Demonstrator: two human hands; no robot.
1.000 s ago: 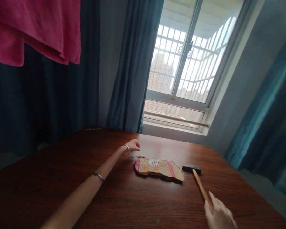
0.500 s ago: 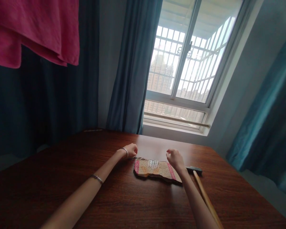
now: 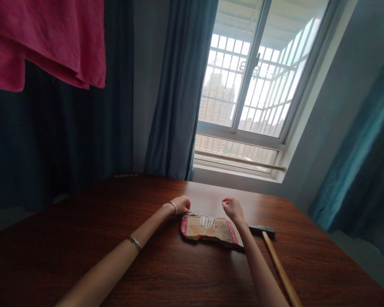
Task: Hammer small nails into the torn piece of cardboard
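A flat, irregular-edged slab [image 3: 192, 228] with a dotted cream and orange top and pink bands lies on the table. Several thin silvery pieces that look like nails [image 3: 207, 221] stand or lie close together near its far edge. My left hand [image 3: 181, 204] is closed at the slab's far left corner, fingertips down by a thin dark piece; what it pinches is too small to make out. Over the slab's right end, my right hand [image 3: 233, 208] is curled closed, with its fingers' contents hidden. A hammer [image 3: 281, 270] with a wooden handle and dark head lies right of my right forearm.
The brown wooden table [image 3: 160, 273] runs back to the wall below a barred window [image 3: 240, 106]. Blue curtains [image 3: 176, 85] hang beside it and at the far right. A pink cloth [image 3: 51, 42] hangs at upper left.
My left hand has shifted slightly right, closer to the slab's far edge. My right hand stays almost in place, still closed. The slab and hammer appear unmoved apart from a slight camera shift.
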